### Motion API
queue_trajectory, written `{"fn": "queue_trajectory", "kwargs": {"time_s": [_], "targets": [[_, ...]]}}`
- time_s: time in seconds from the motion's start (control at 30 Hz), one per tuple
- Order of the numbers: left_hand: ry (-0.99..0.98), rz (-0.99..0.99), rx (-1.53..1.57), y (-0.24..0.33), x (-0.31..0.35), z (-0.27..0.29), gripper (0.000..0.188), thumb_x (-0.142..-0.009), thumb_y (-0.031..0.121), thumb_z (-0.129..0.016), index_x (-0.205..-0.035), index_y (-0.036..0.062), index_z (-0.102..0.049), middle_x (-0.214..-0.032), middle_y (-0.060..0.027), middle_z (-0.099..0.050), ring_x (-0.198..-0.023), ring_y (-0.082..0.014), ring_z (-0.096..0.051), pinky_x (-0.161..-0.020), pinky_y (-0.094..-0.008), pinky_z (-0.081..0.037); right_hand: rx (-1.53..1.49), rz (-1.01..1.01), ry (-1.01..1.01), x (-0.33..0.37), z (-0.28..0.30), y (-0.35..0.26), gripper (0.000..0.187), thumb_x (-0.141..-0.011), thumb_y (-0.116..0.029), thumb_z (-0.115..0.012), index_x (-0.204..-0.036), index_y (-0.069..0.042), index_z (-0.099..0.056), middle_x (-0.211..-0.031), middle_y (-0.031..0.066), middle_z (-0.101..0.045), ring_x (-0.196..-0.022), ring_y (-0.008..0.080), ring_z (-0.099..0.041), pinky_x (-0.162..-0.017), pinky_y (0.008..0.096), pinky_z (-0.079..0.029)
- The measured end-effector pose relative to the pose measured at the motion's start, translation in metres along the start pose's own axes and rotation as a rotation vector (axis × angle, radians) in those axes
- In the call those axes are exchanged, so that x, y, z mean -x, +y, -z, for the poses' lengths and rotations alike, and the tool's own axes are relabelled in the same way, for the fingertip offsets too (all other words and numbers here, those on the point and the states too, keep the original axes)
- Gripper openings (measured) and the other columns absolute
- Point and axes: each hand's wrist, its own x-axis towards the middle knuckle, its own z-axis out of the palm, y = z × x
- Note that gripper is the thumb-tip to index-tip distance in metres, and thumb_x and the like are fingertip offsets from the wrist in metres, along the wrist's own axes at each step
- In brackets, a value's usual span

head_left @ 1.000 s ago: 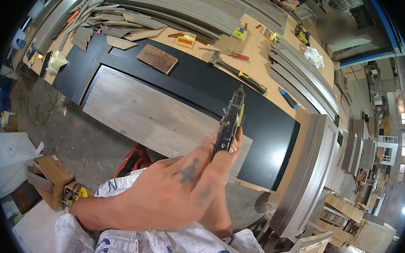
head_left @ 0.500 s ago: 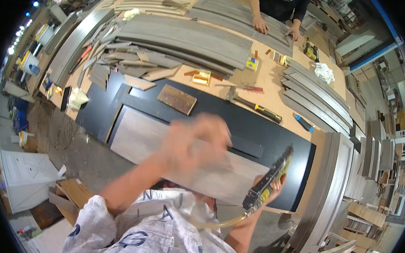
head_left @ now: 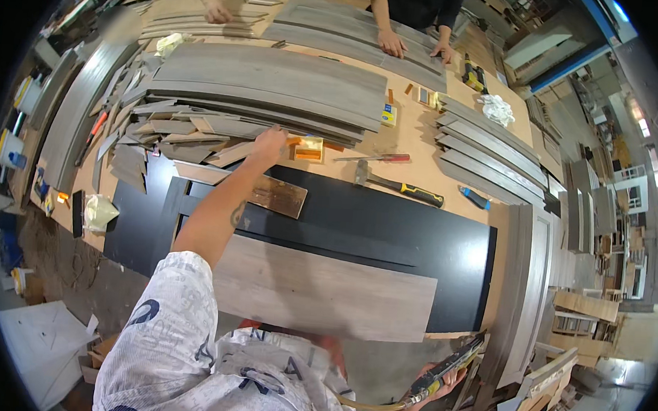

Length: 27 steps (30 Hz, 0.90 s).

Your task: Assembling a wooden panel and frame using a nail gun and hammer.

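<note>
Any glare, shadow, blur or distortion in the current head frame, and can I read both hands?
Head view: glare whitens the right end of the black panel; head view: soft shadow darkens part of the grey board; head view: edges bow fisheye-style, with a blurred patch at upper left; head view: left hand readable, its fingertips unclear, right hand partly hidden by the nail gun.

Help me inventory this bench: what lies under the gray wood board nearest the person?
The gray wood board appears to rest on a black panel, visible beyond its far edge and right end; whatever is directly beneath is covered.
</note>
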Motion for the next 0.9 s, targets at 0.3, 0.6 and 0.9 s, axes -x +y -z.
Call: {"fn": "queue_trajectory", "kwargs": {"time_s": [0.3, 0.6, 0.9], "targets": [[0.219, -0.224, 0.117, 0.033, 0.045, 0.05, 0.013, -0.085, 0.005, -0.058, -0.094, -0.0016, -0.065, -0.088, -0.0179, -0.068, -0.081, -0.0344, -0.066, -0.076, -0.0421, -0.055, -0.072, 0.027, 0.086, -0.009, -0.036, 0.054, 0.039, -0.098, -0.037, -0.052, -0.067, -0.016, -0.043, -0.057, -0.0064, -0.043, -0.05, 0.0072, -0.043, -0.054, 0.0245, -0.045], [-0.589, -0.209, 1.33, 0.258, 0.204, 0.269, 0.017, -0.092, 0.013, -0.064, -0.094, -0.0035, -0.067, -0.079, -0.0067, -0.067, -0.067, -0.012, -0.064, -0.064, -0.0253, -0.054, 0.029, -0.251, -0.192, -0.055, -0.059, 0.13, 0.045, -0.1, -0.045, -0.045, -0.081, -0.004, -0.054, -0.058, -0.0004, -0.046, -0.047, 0.009, -0.042, -0.042, 0.0248, -0.037], [-0.643, -0.296, 1.075, 0.271, 0.23, 0.315, 0.022, -0.09, 0.02, -0.072, -0.087, -0.0002, -0.066, -0.074, -0.0012, -0.065, -0.065, -0.0042, -0.056, -0.058, -0.0191, -0.045, 0.056, -0.307, -0.29, -0.044, -0.102, 0.179, 0.053, -0.102, -0.044, -0.04, -0.13, 0.0, -0.048, -0.06, 0.0021, -0.051, -0.047, 0.0127, -0.049, -0.044, 0.0277, -0.045]]}}
